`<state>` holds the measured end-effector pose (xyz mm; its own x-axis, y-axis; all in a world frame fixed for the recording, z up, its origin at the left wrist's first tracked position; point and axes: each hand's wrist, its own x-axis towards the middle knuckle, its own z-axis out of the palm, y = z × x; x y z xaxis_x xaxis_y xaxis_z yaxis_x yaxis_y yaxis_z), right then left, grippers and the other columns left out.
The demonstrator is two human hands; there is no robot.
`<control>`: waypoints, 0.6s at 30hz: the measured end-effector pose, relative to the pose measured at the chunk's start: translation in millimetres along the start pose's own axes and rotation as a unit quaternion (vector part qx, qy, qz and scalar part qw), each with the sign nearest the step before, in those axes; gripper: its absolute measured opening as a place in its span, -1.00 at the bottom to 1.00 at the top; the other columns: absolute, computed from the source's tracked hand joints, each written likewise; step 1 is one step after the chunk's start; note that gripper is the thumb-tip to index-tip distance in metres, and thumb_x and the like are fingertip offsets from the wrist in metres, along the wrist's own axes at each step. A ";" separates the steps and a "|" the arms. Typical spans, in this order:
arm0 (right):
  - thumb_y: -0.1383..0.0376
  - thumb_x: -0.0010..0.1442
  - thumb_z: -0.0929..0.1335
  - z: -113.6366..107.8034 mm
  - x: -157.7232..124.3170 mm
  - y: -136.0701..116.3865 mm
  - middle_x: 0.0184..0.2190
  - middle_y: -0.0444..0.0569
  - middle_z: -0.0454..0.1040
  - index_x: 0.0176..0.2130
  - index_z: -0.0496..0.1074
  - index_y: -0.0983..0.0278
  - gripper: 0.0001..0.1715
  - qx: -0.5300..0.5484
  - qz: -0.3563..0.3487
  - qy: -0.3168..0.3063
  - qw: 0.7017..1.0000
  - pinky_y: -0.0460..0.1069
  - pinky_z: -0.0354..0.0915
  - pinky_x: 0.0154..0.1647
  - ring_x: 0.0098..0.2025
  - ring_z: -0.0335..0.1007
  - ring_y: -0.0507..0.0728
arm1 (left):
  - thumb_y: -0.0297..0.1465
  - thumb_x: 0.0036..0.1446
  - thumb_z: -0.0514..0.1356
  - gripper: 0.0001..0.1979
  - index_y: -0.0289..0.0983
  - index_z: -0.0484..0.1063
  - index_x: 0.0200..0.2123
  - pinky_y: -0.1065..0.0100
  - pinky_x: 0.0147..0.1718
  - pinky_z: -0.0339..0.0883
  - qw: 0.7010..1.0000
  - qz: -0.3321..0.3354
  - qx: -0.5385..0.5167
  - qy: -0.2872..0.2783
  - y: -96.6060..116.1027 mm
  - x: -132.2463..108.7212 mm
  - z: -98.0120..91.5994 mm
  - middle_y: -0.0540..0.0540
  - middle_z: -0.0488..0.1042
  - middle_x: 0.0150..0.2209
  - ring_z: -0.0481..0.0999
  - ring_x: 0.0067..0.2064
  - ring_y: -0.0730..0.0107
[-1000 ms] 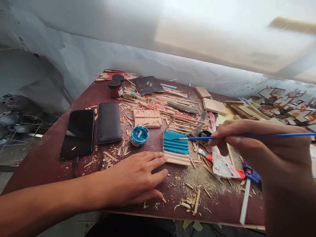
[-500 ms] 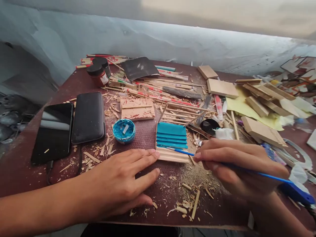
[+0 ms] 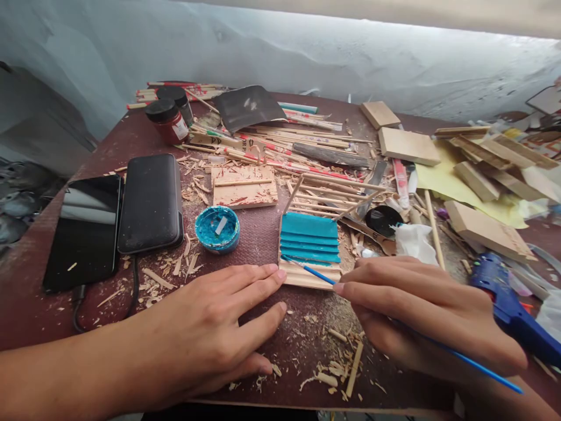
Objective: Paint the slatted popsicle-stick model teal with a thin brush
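A small wooden model with stepped slats stands on the table, its upper slats painted teal and the lowest ones bare wood. Thin sticks form a frame at its back. My right hand is closed around a blue paintbrush, whose tip touches the model near the lower edge of the teal area. Lying flat with fingers stretched, my left hand rests its fingertips against the model's lower left corner. Left of the model sits an open jar of teal paint with a pale scrap inside.
A phone and a black power bank lie at the left. Behind are dark-lidded jars, a red-stained wood block and several sticks. Wood blocks and a blue glue gun lie right. Shavings litter the table.
The brush tip has shifted left along the slats, and the brush's back end has dropped. My left hand stays at the model's corner. The camera view has shifted slightly.
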<state>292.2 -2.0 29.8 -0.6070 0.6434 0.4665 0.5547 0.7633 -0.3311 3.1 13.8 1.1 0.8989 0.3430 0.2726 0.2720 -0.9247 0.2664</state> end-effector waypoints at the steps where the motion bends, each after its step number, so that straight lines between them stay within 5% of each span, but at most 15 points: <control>1: 0.54 0.23 0.40 -0.4 -0.2 -0.3 -0.38 -0.04 0.63 -0.08 0.51 0.21 -0.68 0.002 -0.008 -0.001 1.000 0.03 0.46 -0.43 -0.41 0.60 0.13 | -0.21 0.48 0.19 -0.63 -0.42 0.57 0.04 -0.02 0.23 0.55 1.000 0.000 -0.001 -0.001 0.0 -0.2 -0.1 -0.45 0.52 0.26 0.57 0.28 -0.14; 5: 0.40 0.39 0.36 -4.1 1.2 -2.8 -0.39 -0.01 0.62 -0.08 0.54 0.18 -0.82 -0.008 -0.032 -0.012 0.999 0.09 0.41 -0.50 -0.41 0.59 0.18 | -0.21 0.46 0.23 -0.63 -0.42 0.56 0.06 -0.02 0.26 0.52 1.000 0.000 -0.008 -0.005 -0.2 -0.6 0.1 -0.46 0.50 0.27 0.54 0.30 -0.13; 8: 0.29 0.49 0.28 -3.9 0.8 -4.6 -0.44 0.00 0.59 -0.09 0.57 0.14 -0.74 0.001 -0.050 0.008 0.999 0.10 0.32 -0.59 -0.46 0.53 0.19 | -0.20 0.46 0.23 -0.61 -0.43 0.55 0.09 -0.03 0.25 0.53 1.000 -0.001 -0.009 -0.003 -0.1 -0.6 1.2 -0.46 0.50 0.28 0.52 0.32 -0.14; 14: 0.27 0.39 0.44 5.6 -8.4 -7.0 -0.38 -0.08 0.61 -0.07 0.59 0.11 -0.89 -0.015 0.011 0.019 1.000 0.09 0.50 -0.36 -0.42 0.52 0.16 | -0.22 0.50 0.16 -0.63 -0.42 0.56 0.04 -0.04 0.22 0.55 1.000 0.001 -0.002 0.004 1.2 -1.0 2.6 -0.45 0.52 0.26 0.56 0.29 -0.15; 18: 0.26 0.44 0.36 2.2 -8.2 -4.0 -0.40 -0.04 0.62 -0.08 0.60 0.12 -0.82 -0.029 -0.030 -0.003 0.999 0.09 0.44 -0.48 -0.41 0.54 0.18 | -0.24 0.50 0.13 -0.63 -0.42 0.56 0.05 -0.07 0.21 0.56 1.000 0.002 -0.004 0.003 1.0 -0.1 2.7 -0.46 0.51 0.26 0.56 0.28 -0.17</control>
<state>293.7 -10.2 25.6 -0.6429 0.5973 0.4794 0.5493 0.7958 -0.2549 4.3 12.4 -1.1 0.8981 0.3396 0.2795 0.2646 -0.9248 0.2733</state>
